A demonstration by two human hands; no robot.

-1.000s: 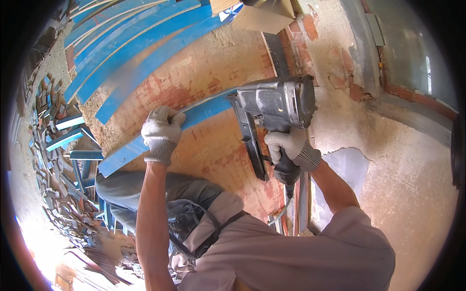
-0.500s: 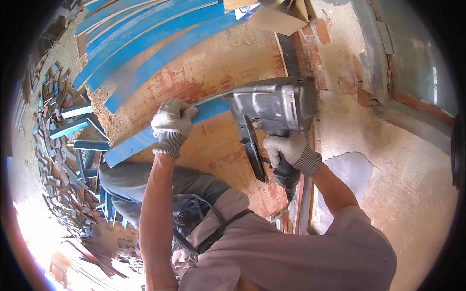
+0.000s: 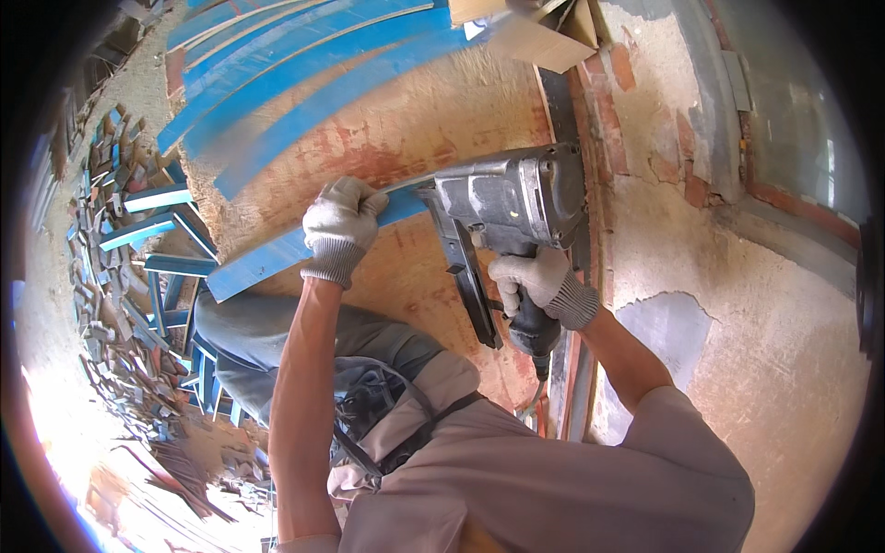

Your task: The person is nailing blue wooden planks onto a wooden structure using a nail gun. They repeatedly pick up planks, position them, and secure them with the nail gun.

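Observation:
Gloved in white knit, my left hand (image 3: 342,226) is closed around a blue strip of board (image 3: 267,263) that lies on the worn wooden worktop (image 3: 396,111). My right hand (image 3: 535,281), in a matching glove, wraps the grip of a black and grey nail gun (image 3: 507,198). A slim magazine (image 3: 470,281) slants down from the gun's nose, and a hose leads off the bottom of its handle. The nose rests at or just over the strip's right end; the gun's body hides that end, so contact is unclear.
Several long blue strips (image 3: 323,60) lie across the far part of the worktop. An open cardboard box (image 3: 544,41) sits at the far right, by a worn plaster wall (image 3: 737,341). Short blue-edged pieces (image 3: 143,304) are heaped on the left.
My left hand has shifted slightly right and up along the strip. The nail gun and my right hand have moved a little to the left. Both hands keep their hold.

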